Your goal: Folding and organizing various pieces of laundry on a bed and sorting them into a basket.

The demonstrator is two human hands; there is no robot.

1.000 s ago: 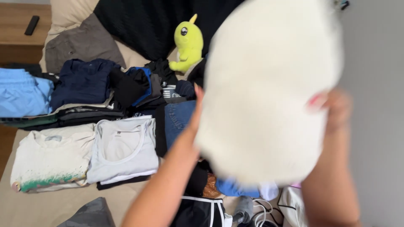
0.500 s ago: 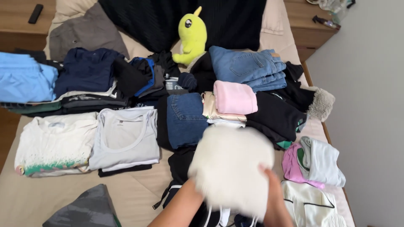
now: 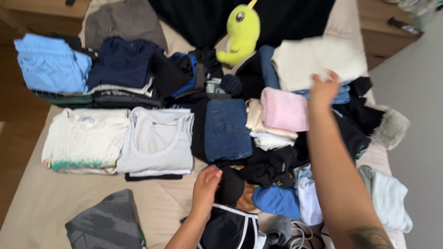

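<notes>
Now moved onto the jeans [image 3: 341, 94], white fleece [image 3: 318, 62] under right fingers [image 3: 323, 87].

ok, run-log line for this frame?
left hand: on black garment | right hand: placing folded white fleece on blue jeans stack | beside: pink folded top

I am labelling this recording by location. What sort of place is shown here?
Most likely a bedroom at home. Folded clothes such as a pink folded garment lie in piles on a bed with a beige sheet, a yellow plush toy sits near its head, and a wooden bedside unit stands alongside.
</notes>
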